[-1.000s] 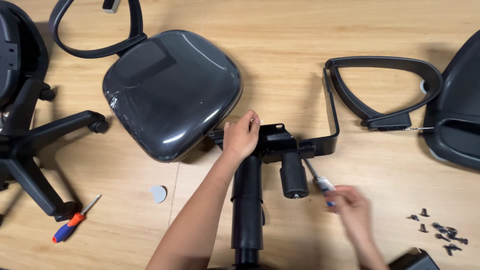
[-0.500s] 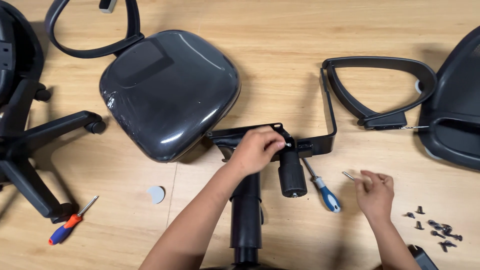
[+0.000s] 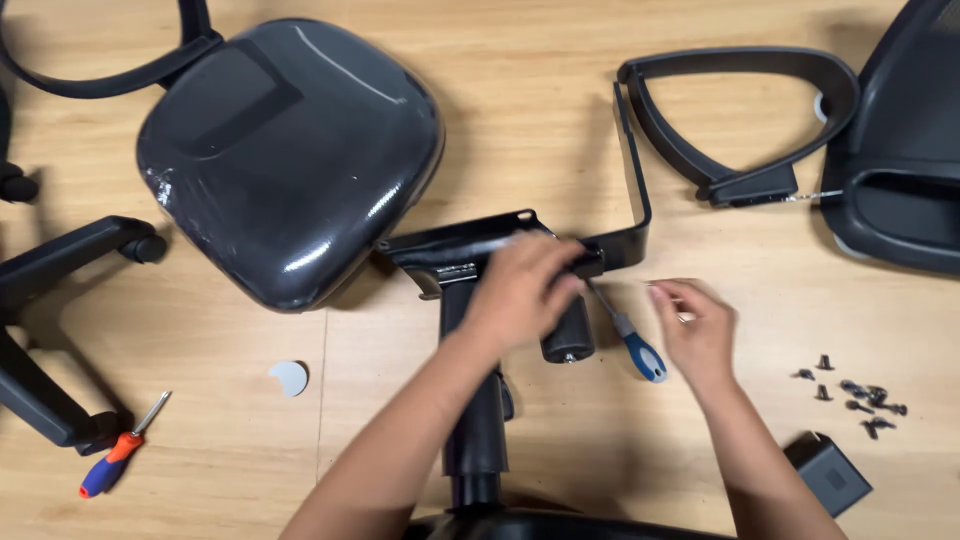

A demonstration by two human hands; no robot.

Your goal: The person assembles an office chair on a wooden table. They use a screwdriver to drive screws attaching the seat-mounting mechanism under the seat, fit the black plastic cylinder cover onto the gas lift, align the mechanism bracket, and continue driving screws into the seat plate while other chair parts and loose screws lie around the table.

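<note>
- Since half a second ago, we see our right hand (image 3: pixel 695 335) has drawn in from near the screws toward the chair mechanism, and our left hand (image 3: pixel 522 290) has slid a little lower over the black metal seat plate (image 3: pixel 455 250).
- We press the left hand down on that seat plate, fingers curled over its right end where it meets the bent black bracket (image 3: pixel 635 180); the hand closes on the plate.
- We hold the right hand just beside the plate, fingers pinched together around something small and pale; we cannot tell what it is.
- We see the seat plate sitting on top of the black gas-lift column (image 3: pixel 475 430), which runs down toward the bottom edge of the view, with a short black cylinder (image 3: pixel 568 340) hanging just under the left hand.
- Between the two hands we find a blue-handled screwdriver (image 3: pixel 640 350) lying on the wooden floor (image 3: pixel 560 110), its tip pointing up toward the plate.
- Left of the plate lies the glossy black seat cushion (image 3: pixel 290 150), touching the plate's left corner.
- Up right, an armrest loop (image 3: pixel 740 90) lies near a black backrest (image 3: pixel 900 160).
- Lower right, a scatter of dark screws (image 3: pixel 850 395) sits near a small black box (image 3: pixel 828 472).
- Far left, we see a chair base leg (image 3: pixel 60 260), a red and blue screwdriver (image 3: pixel 115 455) and a small white disc (image 3: pixel 289 377).
</note>
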